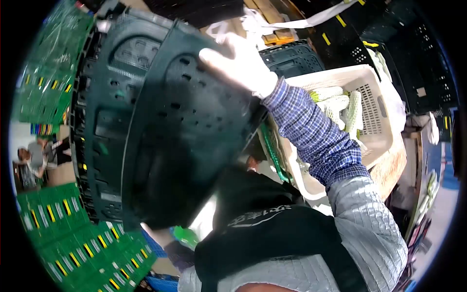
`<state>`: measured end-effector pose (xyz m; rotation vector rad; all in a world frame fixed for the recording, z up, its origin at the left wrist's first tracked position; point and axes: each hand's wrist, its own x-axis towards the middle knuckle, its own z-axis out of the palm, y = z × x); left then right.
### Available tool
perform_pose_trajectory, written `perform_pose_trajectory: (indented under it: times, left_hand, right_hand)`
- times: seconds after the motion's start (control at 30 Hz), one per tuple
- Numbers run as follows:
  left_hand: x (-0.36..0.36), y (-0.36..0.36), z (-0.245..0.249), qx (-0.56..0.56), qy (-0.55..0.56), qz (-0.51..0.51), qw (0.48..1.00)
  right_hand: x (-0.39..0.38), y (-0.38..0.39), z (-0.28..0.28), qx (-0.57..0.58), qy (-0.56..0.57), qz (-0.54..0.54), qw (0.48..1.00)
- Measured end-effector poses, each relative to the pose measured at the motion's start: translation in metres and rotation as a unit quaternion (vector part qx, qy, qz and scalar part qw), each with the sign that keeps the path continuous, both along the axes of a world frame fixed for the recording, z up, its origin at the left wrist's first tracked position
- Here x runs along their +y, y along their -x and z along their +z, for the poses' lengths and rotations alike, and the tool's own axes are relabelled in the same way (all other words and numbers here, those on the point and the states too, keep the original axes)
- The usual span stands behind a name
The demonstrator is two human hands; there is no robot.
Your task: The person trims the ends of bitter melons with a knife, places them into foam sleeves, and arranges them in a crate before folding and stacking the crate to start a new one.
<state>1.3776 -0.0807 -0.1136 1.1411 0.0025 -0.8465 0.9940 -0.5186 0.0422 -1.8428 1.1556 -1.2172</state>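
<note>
A large dark green plastic crate with slotted walls is held up close in front of me and fills the middle left. My right hand, in a white glove with a blue plaid sleeve behind it, grips the crate's upper edge. My left hand shows only as a wrist and a dark cuff at the crate's lower edge. Its fingers are hidden behind the crate.
A beige slotted basket with pale white-green items stands to the right on a wooden surface. Another dark crate lies beyond it. Stacks of green crates with yellow labels line the left. Black crates stand upper right. A person is far left.
</note>
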Motion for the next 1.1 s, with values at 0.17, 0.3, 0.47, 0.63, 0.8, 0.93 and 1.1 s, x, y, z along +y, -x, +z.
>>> perform_pose_trajectory:
  times: [0.17, 0.3, 0.47, 0.63, 0.8, 0.93, 1.1]
  left_hand:
    - [-0.237, 0.017, 0.01, 0.029, -0.009, -0.035, 0.999]
    - [-0.436, 0.043, -0.015, 0.046, -0.012, -0.191, 0.98]
    - [-0.601, 0.107, -0.052, -0.003, -0.083, -0.384, 0.92]
    - [-0.664, 0.162, -0.143, 0.132, -0.187, -0.452, 0.862]
    - [-0.658, 0.21, -0.204, 0.142, -0.276, -0.452, 0.836]
    - [-0.673, 0.235, -0.26, 0.173, -0.258, -0.488, 0.816]
    - [-0.685, 0.323, -0.278, 0.231, -0.274, -0.493, 0.793]
  right_hand:
    - [-0.115, 0.08, -0.016, 0.014, 0.084, -0.13, 0.988]
    - [-0.211, 0.156, -0.028, 0.078, -0.12, -0.184, 0.972]
    - [-0.307, 0.236, -0.13, 0.086, -0.264, -0.355, 0.893]
    - [-0.314, 0.305, -0.246, 0.15, -0.432, -0.418, 0.785]
    - [-0.283, 0.361, -0.326, 0.183, -0.52, -0.423, 0.719]
    - [-0.279, 0.403, -0.342, 0.163, -0.517, -0.438, 0.717]
    - [-0.302, 0.467, -0.323, 0.222, -0.456, -0.426, 0.749]
